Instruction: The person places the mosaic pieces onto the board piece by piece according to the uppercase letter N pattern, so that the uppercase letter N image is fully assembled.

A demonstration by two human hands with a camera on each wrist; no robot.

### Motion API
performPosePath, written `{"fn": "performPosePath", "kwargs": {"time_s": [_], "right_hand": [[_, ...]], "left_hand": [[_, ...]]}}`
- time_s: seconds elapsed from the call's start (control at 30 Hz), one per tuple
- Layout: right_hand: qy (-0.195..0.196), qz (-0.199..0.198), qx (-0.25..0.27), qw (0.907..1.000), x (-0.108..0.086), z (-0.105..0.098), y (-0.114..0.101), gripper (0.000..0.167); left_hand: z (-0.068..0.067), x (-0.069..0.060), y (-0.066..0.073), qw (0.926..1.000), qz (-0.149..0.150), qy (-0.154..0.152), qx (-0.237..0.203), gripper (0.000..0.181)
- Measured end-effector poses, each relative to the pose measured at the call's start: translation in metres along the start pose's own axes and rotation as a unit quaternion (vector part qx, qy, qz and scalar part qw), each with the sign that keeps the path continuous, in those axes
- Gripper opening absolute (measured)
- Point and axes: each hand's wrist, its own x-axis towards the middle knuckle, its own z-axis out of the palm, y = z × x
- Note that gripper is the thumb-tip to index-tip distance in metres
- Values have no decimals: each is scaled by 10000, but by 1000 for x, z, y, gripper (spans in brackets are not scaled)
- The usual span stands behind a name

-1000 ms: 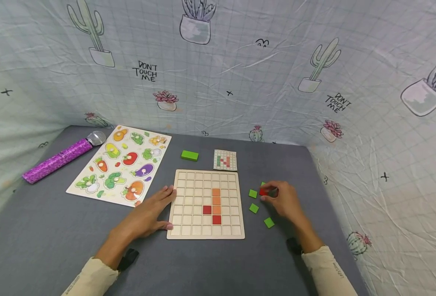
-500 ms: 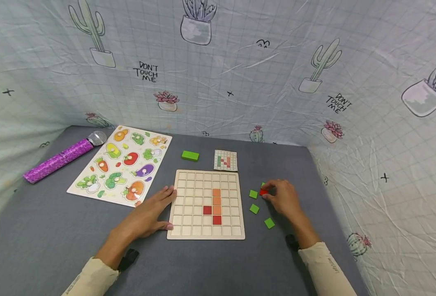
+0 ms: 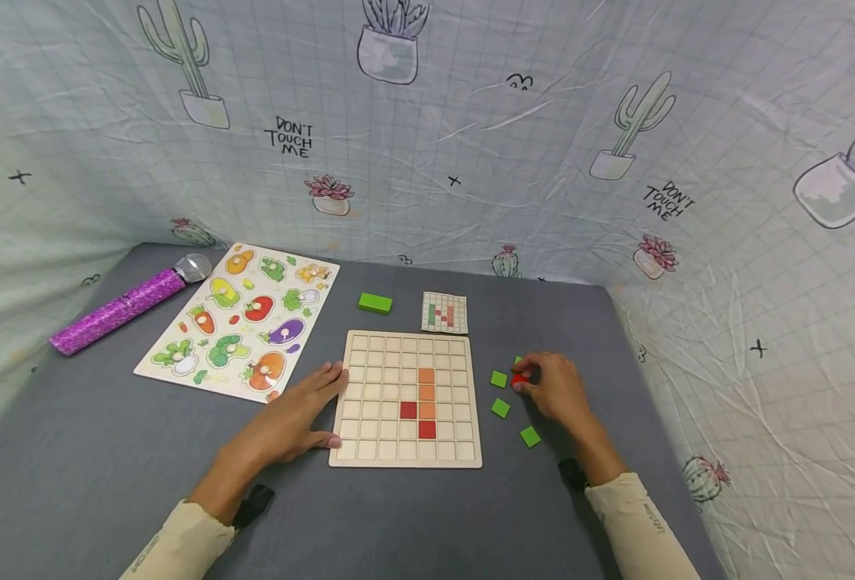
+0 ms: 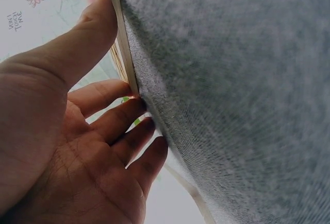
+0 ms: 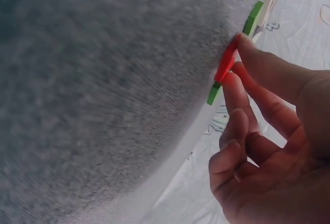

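A wooden grid board [image 3: 376, 451] lies on the grey table, with three orange and two red tiles in its cells. My left hand [image 3: 292, 415] rests along the board's left edge, thumb and fingers spread apart; in the left wrist view the thumb and fingertips touch the board's rim [image 4: 122, 41]. Right of the board, my right hand [image 3: 558, 391] pinches a red square tile [image 5: 227, 62] between thumb and fingers, low at the table. Around it lie several loose green tiles [image 3: 500, 408], one partly hidden behind the hand.
Behind the board are a small pattern card [image 3: 445, 312] and a green block [image 3: 375, 303]. To the left lie a vegetable puzzle board [image 3: 253, 322] and a purple glitter microphone [image 3: 130, 306]. A printed cloth [image 3: 427, 137] hangs behind the table.
Both hands stay almost in place. The right hand keeps the red tile at its fingertips, shifting it only slightly. The head view has moved a little.
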Motion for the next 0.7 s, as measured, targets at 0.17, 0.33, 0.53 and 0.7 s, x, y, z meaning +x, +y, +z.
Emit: {"fn": "performPosePath", "kwargs": {"time_s": [0.17,0.33,0.53,0.7], "right_hand": [[-292,82,21,9995,1,-2,0,22],[-545,72,36,9985,2,-5,0,21],[-622,6,175,9979,2,-6,2,24],[-518,31,337,9981,-1,-9,-1,23]], "left_hand": [[0,0,1,10000,13,2,-21,101],[0,0,0,10000,7,-15,-48,101],[0,-1,-1,10000,50,24,-66,100],[0,0,-1,9999,76,41,-73,100]]}}
